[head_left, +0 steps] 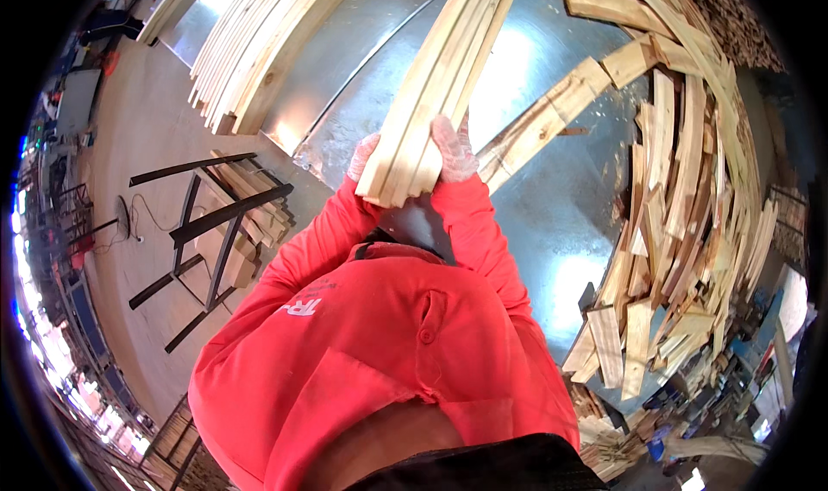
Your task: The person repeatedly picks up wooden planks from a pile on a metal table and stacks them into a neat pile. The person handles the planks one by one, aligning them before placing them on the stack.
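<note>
Several long pale wooden strips [431, 85] lie side by side in a bundle, running from near my chest toward the far edge of the metal table [552, 180]. My left hand [363, 156], in a whitish glove, grips the bundle's left side near its close end. On the opposite side, my gloved right hand [454, 148] presses round the same strips, its thumb along the top. Fingers under the bundle are hidden. Close to my right hand, a long board [543, 120] with darker patches lies slanting across the table.
A neat stack of strips [267, 51] stands at the far left of the table. A heap of mixed wood offcuts [673, 206] covers the right side. On the floor at left, a black metal frame stand [216, 223] has wood pieces [246, 198] beside it.
</note>
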Tool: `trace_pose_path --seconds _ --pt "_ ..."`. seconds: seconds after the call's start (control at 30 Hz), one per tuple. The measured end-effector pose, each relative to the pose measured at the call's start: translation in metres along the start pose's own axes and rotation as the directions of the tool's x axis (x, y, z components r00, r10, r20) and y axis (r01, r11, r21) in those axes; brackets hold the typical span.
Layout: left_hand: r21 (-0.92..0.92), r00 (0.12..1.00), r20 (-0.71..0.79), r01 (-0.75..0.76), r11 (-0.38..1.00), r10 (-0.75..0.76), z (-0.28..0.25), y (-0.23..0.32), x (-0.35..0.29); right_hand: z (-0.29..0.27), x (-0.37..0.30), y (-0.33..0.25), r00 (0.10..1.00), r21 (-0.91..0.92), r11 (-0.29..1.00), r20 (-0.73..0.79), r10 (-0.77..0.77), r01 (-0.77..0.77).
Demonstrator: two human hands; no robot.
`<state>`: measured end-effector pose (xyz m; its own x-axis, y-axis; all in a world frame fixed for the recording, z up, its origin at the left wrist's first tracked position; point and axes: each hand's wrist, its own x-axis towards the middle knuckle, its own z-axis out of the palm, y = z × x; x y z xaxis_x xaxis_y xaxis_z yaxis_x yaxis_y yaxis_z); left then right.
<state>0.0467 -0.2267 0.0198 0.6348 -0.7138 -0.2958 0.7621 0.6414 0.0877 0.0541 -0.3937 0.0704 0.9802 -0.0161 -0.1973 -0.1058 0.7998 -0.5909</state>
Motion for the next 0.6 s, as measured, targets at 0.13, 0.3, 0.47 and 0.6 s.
trace_pose_path --seconds 0.13,0.3,0.47,0.6 --pt "0.848 0.945 -0.204 0.040 0.529 0.256 -0.060 0.053 -0.024 -0.002 0.038 0.061 0.990 -0.275 0.960 -0.140 0.013 -0.051" --pt "0.642 0.364 -0.537 0.761 0.089 0.761 0.006 0.130 -0.065 0.020 0.095 0.152 0.976 -0.452 0.865 -0.091 0.198 -0.217" --pt "0.477 0.493 0.235 0.692 -0.541 0.838 0.012 0.166 -0.107 0.081 0.119 0.172 0.979 -0.973 0.224 0.001 0.203 -0.046" --pt "-0.020 0.652 0.088 0.757 -0.653 0.753 -0.033 0.204 -0.092 0.064 0.114 0.080 0.997 -0.995 -0.090 0.033 0.070 0.039"
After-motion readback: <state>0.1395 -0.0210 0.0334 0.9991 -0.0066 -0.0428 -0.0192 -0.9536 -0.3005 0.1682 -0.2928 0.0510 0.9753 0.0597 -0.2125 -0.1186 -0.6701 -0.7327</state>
